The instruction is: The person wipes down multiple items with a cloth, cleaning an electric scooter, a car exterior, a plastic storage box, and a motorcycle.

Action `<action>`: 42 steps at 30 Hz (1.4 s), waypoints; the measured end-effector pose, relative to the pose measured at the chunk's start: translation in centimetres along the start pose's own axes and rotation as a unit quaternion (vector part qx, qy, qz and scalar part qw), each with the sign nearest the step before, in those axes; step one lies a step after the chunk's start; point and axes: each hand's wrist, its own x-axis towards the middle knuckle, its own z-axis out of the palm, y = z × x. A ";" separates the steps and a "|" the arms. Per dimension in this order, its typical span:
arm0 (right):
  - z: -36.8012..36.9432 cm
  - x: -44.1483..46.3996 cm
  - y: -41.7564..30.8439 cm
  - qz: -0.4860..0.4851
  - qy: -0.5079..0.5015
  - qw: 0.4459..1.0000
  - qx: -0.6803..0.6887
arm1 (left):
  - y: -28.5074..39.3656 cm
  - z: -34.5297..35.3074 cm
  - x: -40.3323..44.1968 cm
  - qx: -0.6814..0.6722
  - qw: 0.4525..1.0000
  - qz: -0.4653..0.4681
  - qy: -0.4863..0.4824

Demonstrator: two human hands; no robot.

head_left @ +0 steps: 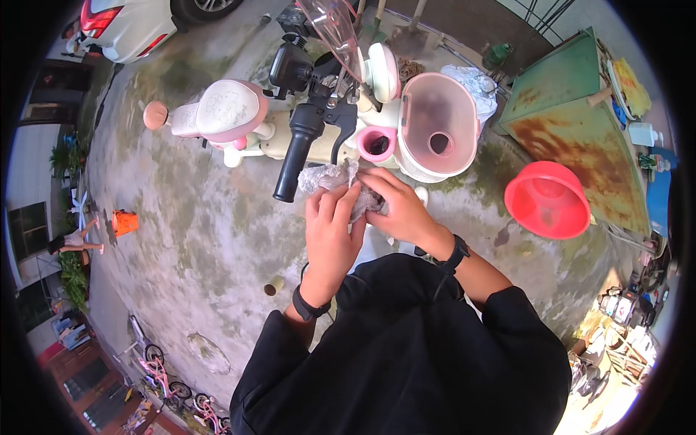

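Between both hands is a crumpled, greyish-white cloth (322,176), bunched up just below the handlebar of a pink and cream scooter. My left hand (335,217) has its fingers curled over the cloth's left side. From the right, my right hand (403,206) pinches the same cloth, its fingertips partly hidden in the folds. Close by on the left is the black handlebar grip (296,159) with its brake lever (346,130). A pink cup-shaped holder (378,143) and a pale pink front basket (464,134) sit just beyond my hands.
The scooter seat (230,109) extends to the left. A red basin (547,201) stands on the concrete at right, beside a rusty green metal cabinet (565,123). A white car (130,29) is parked far left. Another person (75,241) is near an orange bucket (125,222). Small bicycles stand lower left.
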 end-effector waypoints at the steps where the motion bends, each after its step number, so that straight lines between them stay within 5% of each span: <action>1: -0.1 -0.4 -0.2 0.007 -0.010 1.000 0.008 | 0.0 -0.3 -0.3 -0.012 1.000 0.005 -0.006; 20: 1.6 5.1 0.5 -0.035 0.168 0.978 -0.116 | -2.1 1.3 6.1 -0.100 0.994 -0.039 0.023; 33: 0.0 2.0 -1.6 0.013 -0.045 0.998 0.031 | -0.8 -2.1 0.8 -0.097 0.993 -0.067 -0.013; 42: 0.4 2.3 -0.5 0.038 -0.009 0.999 0.016 | -0.7 -0.6 2.1 -0.068 0.997 -0.035 -0.006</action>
